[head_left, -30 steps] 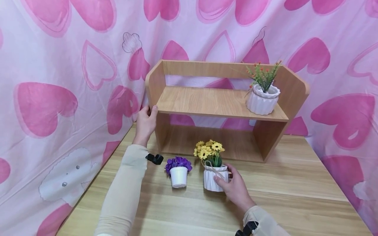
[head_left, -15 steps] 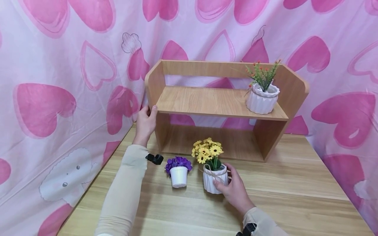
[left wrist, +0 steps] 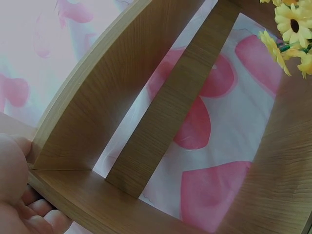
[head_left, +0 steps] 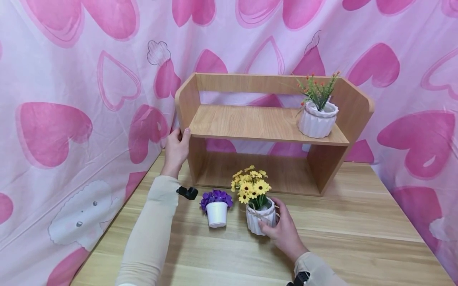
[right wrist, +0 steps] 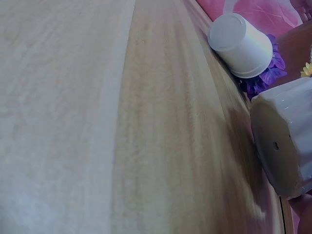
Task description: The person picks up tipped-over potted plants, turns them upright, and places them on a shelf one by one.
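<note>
My right hand (head_left: 286,234) grips a white ribbed flowerpot (head_left: 253,222) by its right side, thumb in front. Yellow daisy-like flowers (head_left: 250,186) fill the pot, and twine is tied round its rim. In the right wrist view the bottom of this flowerpot (right wrist: 275,146) shows, with a small hole, and the pot is tilted. At the wooden desktop shelf (head_left: 232,121), my left hand (head_left: 175,153) holds the left side panel near the upper board's front corner. The left wrist view shows the left hand (left wrist: 24,195) with its fingers curled round that panel's edge.
A smaller white pot of purple flowers (head_left: 216,215) lies tipped on the wooden table (head_left: 358,230), left of the yellow flowers. On the upper board's right end stands a white pot (head_left: 317,122) with red-tipped greenery. A pink heart-print curtain (head_left: 118,79) hangs behind and at both sides.
The flowerpot in my right hand has turned and tilted, so its yellow flowers lean lower and more toward me, slightly left. My left hand keeps its place on the shelf.
</note>
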The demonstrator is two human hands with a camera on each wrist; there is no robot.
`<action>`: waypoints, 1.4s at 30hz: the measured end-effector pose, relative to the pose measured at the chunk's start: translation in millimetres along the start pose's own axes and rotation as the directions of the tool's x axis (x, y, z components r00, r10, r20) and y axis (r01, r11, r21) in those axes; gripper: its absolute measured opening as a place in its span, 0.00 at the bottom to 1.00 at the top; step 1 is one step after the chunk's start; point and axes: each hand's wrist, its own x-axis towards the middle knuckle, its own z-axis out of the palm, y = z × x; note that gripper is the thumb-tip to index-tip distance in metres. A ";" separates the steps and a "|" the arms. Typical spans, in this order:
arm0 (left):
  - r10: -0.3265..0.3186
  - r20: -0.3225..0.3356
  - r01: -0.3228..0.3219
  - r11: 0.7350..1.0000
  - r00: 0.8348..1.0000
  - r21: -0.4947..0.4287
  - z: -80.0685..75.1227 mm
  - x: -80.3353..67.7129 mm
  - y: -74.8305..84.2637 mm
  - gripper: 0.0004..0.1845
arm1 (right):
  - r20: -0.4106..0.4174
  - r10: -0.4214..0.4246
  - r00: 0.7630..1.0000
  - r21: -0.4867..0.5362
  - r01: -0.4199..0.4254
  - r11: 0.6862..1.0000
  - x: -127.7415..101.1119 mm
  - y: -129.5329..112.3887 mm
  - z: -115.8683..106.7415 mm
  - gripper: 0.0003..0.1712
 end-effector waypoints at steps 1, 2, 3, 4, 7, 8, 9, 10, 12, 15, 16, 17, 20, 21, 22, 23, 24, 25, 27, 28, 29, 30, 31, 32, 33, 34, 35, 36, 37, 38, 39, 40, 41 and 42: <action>-0.001 0.000 0.001 1.000 1.000 0.001 0.0 0.0 0.2 0.28 | 0.000 -0.005 1.000 -0.002 0.005 1.000 -0.4 0.3 0.0 0.55; -0.002 -0.001 0.002 1.000 1.000 0.004 -0.2 -0.3 0.5 0.28 | 0.000 -0.010 1.000 -0.002 0.010 1.000 -0.7 0.6 0.1 0.56; -0.002 -0.001 0.002 1.000 1.000 0.006 -0.2 -0.2 0.6 0.28 | 0.001 -0.017 1.000 -0.003 0.017 1.000 -1.1 0.9 0.1 0.56; -0.003 -0.001 0.003 1.000 1.000 0.008 -0.1 0.1 0.6 0.28 | 0.001 -0.022 1.000 -0.004 0.022 1.000 -1.2 1.6 0.1 0.56; -0.009 0.001 0.009 1.000 1.000 0.013 0.0 0.4 0.8 0.28 | 0.004 -0.045 0.999 0.000 0.045 0.999 -1.6 4.2 0.3 0.57; -0.011 0.002 0.011 1.000 1.000 0.017 0.0 0.5 0.9 0.28 | 0.008 -0.053 0.999 0.007 0.053 0.999 -1.6 5.2 0.3 0.57; -0.010 0.002 0.010 1.000 1.000 0.016 -0.1 0.4 1.0 0.28 | 0.014 -0.059 0.998 0.017 0.059 0.998 -1.7 6.2 0.2 0.57; -0.010 0.002 0.010 1.000 1.000 0.016 0.1 0.4 1.0 0.28 | 0.018 -0.066 0.998 0.027 0.066 0.997 -1.7 7.3 0.1 0.58; -0.006 0.001 0.006 1.000 1.000 0.017 0.3 0.5 1.2 0.28 | 0.029 -0.079 0.996 0.047 0.077 0.996 -2.0 9.3 -0.1 0.59; 0.007 -0.009 -0.007 1.000 1.000 0.016 0.3 1.0 1.8 0.27 | 0.044 -0.098 0.994 0.054 0.096 0.994 -2.2 11.6 -0.7 0.60; 0.007 -0.010 -0.007 1.000 1.000 0.019 0.4 1.4 2.0 0.27 | 0.048 -0.106 0.993 0.050 0.104 0.993 -2.1 12.2 -0.9 0.60; 0.010 -0.014 -0.010 1.000 1.000 0.021 0.4 1.8 2.2 0.26 | 0.051 -0.114 0.992 0.045 0.112 0.993 -2.1 12.6 -1.1 0.60; 0.014 -0.017 -0.013 1.000 1.000 0.022 0.6 2.5 2.6 0.26 | 0.068 -0.131 0.989 0.027 0.129 0.991 -2.5 13.3 -1.8 0.61; 0.013 -0.016 -0.013 1.000 1.000 0.023 0.7 2.5 2.6 0.26 | 0.071 -0.134 0.988 0.023 0.133 0.991 -2.7 13.5 -1.8 0.61; 0.015 -0.015 -0.015 1.000 1.000 0.023 0.8 2.6 2.7 0.26 | 0.074 -0.136 0.988 0.021 0.135 0.991 -3.0 13.9 -1.9 0.61; 0.017 -0.014 -0.017 1.000 1.000 0.022 1.0 2.5 2.5 0.26 | 0.078 -0.140 0.987 0.020 0.138 0.990 -3.4 14.3 -2.0 0.61; 0.017 -0.011 -0.017 1.000 1.000 0.021 1.1 2.3 2.4 0.26 | 0.081 -0.141 0.987 0.020 0.140 0.990 -3.8 14.8 -2.1 0.61; 0.015 -0.008 -0.015 1.000 1.000 0.018 1.2 2.1 2.3 0.26 | 0.081 -0.144 0.986 0.019 0.143 0.989 -4.1 15.6 -2.1 0.61; 0.007 -0.005 -0.007 1.000 1.000 0.015 1.3 1.7 1.4 0.27 | 0.082 -0.147 0.986 0.011 0.147 0.989 -5.1 17.0 -2.4 0.61; 0.003 -0.003 -0.003 1.000 1.000 0.015 1.1 1.4 1.0 0.27 | 0.085 -0.151 0.985 0.009 0.150 0.989 -5.6 17.7 -2.5 0.61; 0.000 -0.003 0.000 1.000 1.000 0.014 0.8 0.9 0.8 0.27 | 0.088 -0.150 0.985 0.007 0.150 0.989 -6.1 18.2 -2.8 0.62; -0.003 -0.002 0.003 1.000 1.000 0.013 0.6 0.8 0.5 0.27 | 0.091 -0.147 0.985 0.002 0.147 0.989 -6.6 18.6 -3.1 0.63; -0.006 -0.002 0.006 1.000 1.000 0.014 0.4 0.6 0.0 0.27 | 0.096 -0.143 0.985 0.002 0.143 0.990 -7.1 19.0 -3.4 0.64; -0.006 -0.003 0.006 1.000 1.000 0.018 0.2 0.5 -0.2 0.27 | 0.102 -0.138 0.985 -0.001 0.138 0.990 -7.6 19.2 -3.6 0.65; -0.005 -0.002 0.005 1.000 1.000 0.021 -0.1 0.3 -0.2 0.27 | 0.108 -0.133 0.985 -0.002 0.134 0.991 -8.1 19.5 -3.7 0.66; -0.004 -0.001 0.004 1.000 1.000 0.023 -0.4 0.0 0.1 0.27 | 0.113 -0.126 0.986 -0.002 0.127 0.992 -8.3 19.6 -3.9 0.66; -0.002 0.001 0.002 1.000 1.000 0.023 -0.4 0.0 0.1 0.27 | 0.116 -0.117 0.986 -0.004 0.118 0.993 -8.5 19.6 -4.1 0.67; -0.002 0.002 0.002 1.000 1.000 0.024 -0.3 0.2 -0.1 0.27 | 0.121 -0.110 0.987 -0.005 0.111 0.994 -8.7 19.7 -4.2 0.68; -0.002 0.004 0.002 1.000 1.000 0.024 -0.3 0.3 -0.2 0.27 | 0.123 -0.100 0.987 -0.010 0.102 0.995 -8.7 19.6 -4.3 0.68; 0.000 0.005 -0.001 1.000 1.000 0.023 -0.3 0.3 -0.1 0.27 | 0.125 -0.090 0.988 -0.011 0.092 0.996 -8.5 19.4 -4.3 0.69; 0.002 0.005 -0.002 1.000 1.000 0.022 -0.3 0.3 -0.1 0.27 | 0.126 -0.078 0.989 -0.012 0.080 0.997 -8.2 19.1 -4.3 0.69; 0.002 0.005 -0.002 1.000 1.000 0.021 -0.3 0.2 0.1 0.27 | 0.126 -0.066 0.990 -0.012 0.068 0.998 -7.7 18.7 -4.1 0.69; 0.004 0.004 -0.004 1.000 1.000 0.019 -0.3 0.3 -0.1 0.27 | 0.125 -0.055 0.991 -0.010 0.057 0.998 -7.2 18.2 -4.0 0.68; 0.004 0.002 -0.004 1.000 1.000 0.019 -0.3 0.3 -0.3 0.27 | 0.125 -0.045 0.991 -0.008 0.046 0.999 -6.5 17.7 -3.7 0.68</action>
